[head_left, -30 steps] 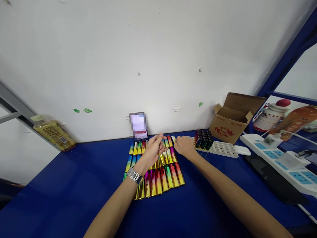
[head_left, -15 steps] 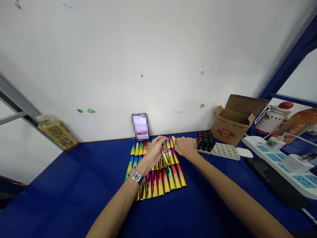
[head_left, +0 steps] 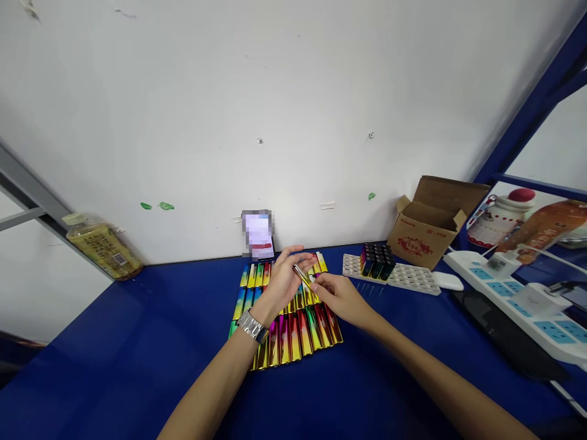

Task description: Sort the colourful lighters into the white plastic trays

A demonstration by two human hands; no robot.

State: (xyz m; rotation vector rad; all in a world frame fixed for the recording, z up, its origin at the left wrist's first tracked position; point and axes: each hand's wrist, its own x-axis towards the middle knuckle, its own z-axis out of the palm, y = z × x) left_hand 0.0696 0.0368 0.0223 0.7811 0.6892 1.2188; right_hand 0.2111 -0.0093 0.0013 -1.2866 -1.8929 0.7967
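A shiny gold lighter point(head_left: 301, 276), slim and tilted, lies between my two hands above the rows. My left hand point(head_left: 285, 278), palm turned up and wearing a steel watch, holds its upper end while the longer fingers stretch out to the right. At the lower end, the thumb and fingertips of my right hand point(head_left: 339, 295) close on it. Under both hands are rows of metallic lighters point(head_left: 293, 339) in gold, red, magenta, green and blue, lying side by side; my left hand and wrist cover part of them.
Several dark lighters point(head_left: 377, 261) stand upright on a white hole tray point(head_left: 415, 278) to the right. Behind are a cardboard box point(head_left: 419, 238) and a power strip point(head_left: 518, 299). A phone point(head_left: 259, 235) leans on the wall; a drink bottle point(head_left: 103, 247) is at far left.
My right hand has come from the rows' right edge toward my left hand, its fingers now on the gold lighter. The left fingers have straightened and the lighter is tilted more.
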